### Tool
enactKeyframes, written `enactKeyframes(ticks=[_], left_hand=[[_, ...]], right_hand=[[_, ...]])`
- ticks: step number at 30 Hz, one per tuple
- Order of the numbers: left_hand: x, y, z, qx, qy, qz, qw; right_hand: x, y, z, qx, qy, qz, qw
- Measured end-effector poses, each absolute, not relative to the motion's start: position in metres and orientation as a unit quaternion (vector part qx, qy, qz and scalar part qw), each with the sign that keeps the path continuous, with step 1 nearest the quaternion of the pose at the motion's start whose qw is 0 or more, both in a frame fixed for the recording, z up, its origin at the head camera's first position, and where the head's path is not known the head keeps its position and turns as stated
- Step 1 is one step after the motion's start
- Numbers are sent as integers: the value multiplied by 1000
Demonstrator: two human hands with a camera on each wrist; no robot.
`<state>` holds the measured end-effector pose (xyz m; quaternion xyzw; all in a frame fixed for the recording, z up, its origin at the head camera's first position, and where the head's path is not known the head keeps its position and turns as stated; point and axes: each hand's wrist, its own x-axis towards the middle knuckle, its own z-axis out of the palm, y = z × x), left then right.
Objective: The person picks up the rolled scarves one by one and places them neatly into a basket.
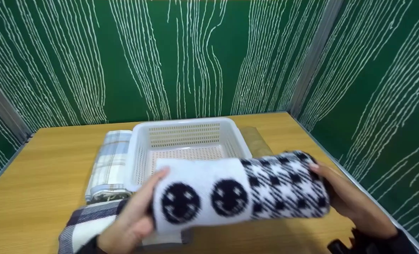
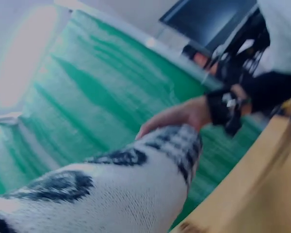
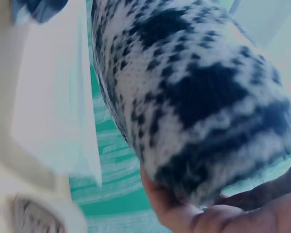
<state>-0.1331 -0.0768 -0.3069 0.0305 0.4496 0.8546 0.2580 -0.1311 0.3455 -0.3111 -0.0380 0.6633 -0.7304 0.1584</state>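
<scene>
Both hands hold up a rolled knit scarf [image 1: 242,192] over the table, lengthwise from left to right. Its left part is white with black smiley faces, its right part black-and-white houndstooth. My left hand [image 1: 133,215] grips the left end, thumb on the front face. At the houndstooth end my right hand [image 1: 339,192] has its thumb on top, its other fingers mostly hidden behind the roll. In the right wrist view, the fingers [image 3: 174,211] curl under the end of the scarf [image 3: 184,82]. The scarf overlaps the front of the white basket [image 1: 186,122] in the head view.
A blue-and-white plaid cloth [image 1: 111,158] lies folded left of the basket. Nearer on the left is a grey-and-white checked cloth [image 1: 89,224]. A tan cloth [image 1: 257,141] lies right of the basket. Green panels with white streaks [image 1: 174,63] wall in the wooden table [image 1: 36,169].
</scene>
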Motion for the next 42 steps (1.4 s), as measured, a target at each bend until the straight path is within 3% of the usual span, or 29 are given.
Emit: enactKeyframes(ticks=[2,6,11,21,25,35,42], left_hand=[[-142,-82,-293,-80,442,865,221],[-160,-101,-279,-110,448,865,197],[-188,-123,-264,-120,461,857,195],[-248,-142,-260,-94,443,864,220],[-265,-143,-264,-75,453,866,199],[-306,-126,-288,-120,549,824,67],[-315,-141,-318,-123,605,784,62]], right_hand=[[-141,332,-304,-69,656,-737,147],[-163,302,-291,-47,659,-744,101],[-196,268,-281,-17,611,-790,47],[-259,238,-266,20,574,-819,-8],[-281,234,-270,28,567,-822,-32],[-324,231,-295,91,557,-825,-22],[-335,221,-319,127,604,-786,15]])
